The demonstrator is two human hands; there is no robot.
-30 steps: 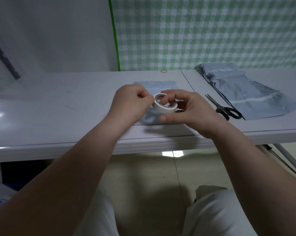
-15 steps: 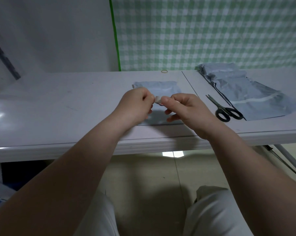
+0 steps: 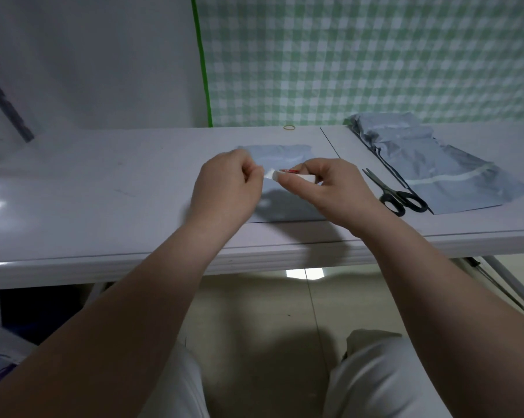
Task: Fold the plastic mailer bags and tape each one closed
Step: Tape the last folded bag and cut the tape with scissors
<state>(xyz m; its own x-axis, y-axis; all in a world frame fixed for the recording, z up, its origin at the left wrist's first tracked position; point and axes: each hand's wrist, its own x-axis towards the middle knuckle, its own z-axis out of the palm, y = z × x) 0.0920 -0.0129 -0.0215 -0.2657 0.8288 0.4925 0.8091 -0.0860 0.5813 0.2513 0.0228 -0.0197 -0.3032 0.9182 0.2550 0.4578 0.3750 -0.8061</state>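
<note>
Head view: the right hand [image 3: 330,191] holds a white roll of tape [image 3: 296,177] in a pinching grip, and the left hand [image 3: 227,188] pinches its loose end. Both hover over the folded grey plastic mailer bag [image 3: 284,153] on the white worktop [image 3: 103,191]. Black-handled scissors [image 3: 396,197] lie beside a pile of grey mailer bags [image 3: 441,167].

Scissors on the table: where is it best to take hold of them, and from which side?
Take the scissors by the black handle loops, coming from above on the near side. They lie flat with blades shut, pointing away from the person, and the loops are the nearer end.
</note>
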